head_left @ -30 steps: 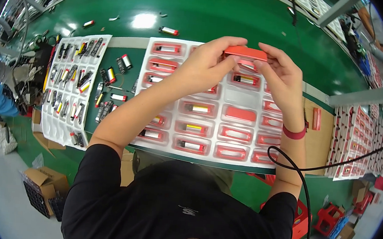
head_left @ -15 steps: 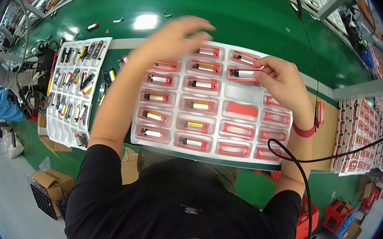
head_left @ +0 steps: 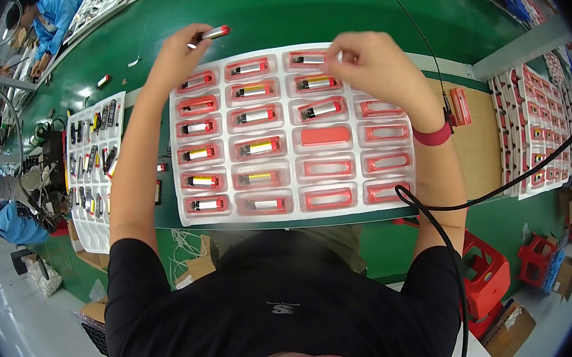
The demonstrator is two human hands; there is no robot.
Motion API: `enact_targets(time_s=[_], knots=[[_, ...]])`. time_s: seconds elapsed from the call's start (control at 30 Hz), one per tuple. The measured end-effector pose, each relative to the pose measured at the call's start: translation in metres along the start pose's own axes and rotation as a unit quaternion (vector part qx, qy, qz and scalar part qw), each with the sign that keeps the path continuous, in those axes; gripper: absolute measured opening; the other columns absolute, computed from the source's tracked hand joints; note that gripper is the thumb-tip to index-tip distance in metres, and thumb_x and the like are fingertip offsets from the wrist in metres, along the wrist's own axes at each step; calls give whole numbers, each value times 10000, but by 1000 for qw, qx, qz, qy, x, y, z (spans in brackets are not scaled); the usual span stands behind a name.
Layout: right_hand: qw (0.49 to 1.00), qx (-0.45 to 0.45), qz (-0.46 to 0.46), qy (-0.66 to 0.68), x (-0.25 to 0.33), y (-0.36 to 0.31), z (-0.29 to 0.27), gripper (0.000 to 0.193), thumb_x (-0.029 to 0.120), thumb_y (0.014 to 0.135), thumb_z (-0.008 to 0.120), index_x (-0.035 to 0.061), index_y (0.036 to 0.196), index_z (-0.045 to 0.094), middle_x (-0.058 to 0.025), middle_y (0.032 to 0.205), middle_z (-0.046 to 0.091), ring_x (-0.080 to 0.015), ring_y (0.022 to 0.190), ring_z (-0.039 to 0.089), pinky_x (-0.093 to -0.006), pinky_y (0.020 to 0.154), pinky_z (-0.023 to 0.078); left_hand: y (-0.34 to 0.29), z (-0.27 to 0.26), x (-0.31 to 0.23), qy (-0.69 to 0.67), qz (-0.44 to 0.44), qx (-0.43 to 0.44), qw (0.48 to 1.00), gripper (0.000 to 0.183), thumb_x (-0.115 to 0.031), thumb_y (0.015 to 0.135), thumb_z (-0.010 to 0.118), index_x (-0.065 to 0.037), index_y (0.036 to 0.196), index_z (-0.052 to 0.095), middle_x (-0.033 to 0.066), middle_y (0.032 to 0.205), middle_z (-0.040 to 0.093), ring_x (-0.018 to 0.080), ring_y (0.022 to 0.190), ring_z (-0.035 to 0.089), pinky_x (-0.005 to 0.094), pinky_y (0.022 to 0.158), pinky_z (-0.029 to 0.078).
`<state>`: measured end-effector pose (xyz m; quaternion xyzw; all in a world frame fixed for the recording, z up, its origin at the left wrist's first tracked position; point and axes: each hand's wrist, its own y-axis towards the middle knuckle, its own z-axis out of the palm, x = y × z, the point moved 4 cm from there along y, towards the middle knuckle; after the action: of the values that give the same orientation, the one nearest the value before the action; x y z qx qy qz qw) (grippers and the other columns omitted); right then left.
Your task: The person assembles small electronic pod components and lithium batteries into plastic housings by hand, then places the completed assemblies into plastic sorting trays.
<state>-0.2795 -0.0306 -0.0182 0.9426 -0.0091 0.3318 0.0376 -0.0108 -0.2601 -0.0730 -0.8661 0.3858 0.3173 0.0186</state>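
Observation:
My left hand (head_left: 185,54) is raised past the far left corner of a white plastic tray (head_left: 284,93). It pinches a small cylindrical battery cell (head_left: 216,32) with a red and silver body. Over the tray's far edge, my right hand (head_left: 375,61) is closed, thumb against fingers, beside a red shell with a white-wrapped cell (head_left: 307,60). A small pale bit shows at its fingertips; I cannot make out what it is. Red shells fill the tray's compartments, many with white or yellow cells. One red piece (head_left: 325,136) shows a plain face.
A second white tray (head_left: 91,224) with loose dark cells and parts stands left. Stacked filled trays (head_left: 538,135) and a red piece (head_left: 460,106) on cardboard are right. A black cable (head_left: 446,247) hangs across my right arm. A person in blue (head_left: 58,12) sits far left.
My left hand has moved left, away from the tray, and shows a battery cell. My right hand has let go of its red shell, which lies in a formerly bare compartment. The view has shifted.

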Motion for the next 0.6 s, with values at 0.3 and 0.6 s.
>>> enact_targets(time_s=[0.3,0.6], knots=[[904,-4,-61,423,37,-17,4,264,98,982,685,-6,1223,647,-29,963,683,-91,816,678,-233,693,549,-65,4,-186,-132,198,-39,970,345,-87,889,760,-13,1219,695,149,1042,741,235,880,736,339,778,590],[908,-39,-74,410,40,-18,3,236,109,969,703,-10,1172,684,-42,880,714,-105,786,701,-241,693,565,-67,-3,-179,-162,238,-112,951,188,-26,850,764,-7,1037,762,145,1051,776,207,877,767,312,794,613]])
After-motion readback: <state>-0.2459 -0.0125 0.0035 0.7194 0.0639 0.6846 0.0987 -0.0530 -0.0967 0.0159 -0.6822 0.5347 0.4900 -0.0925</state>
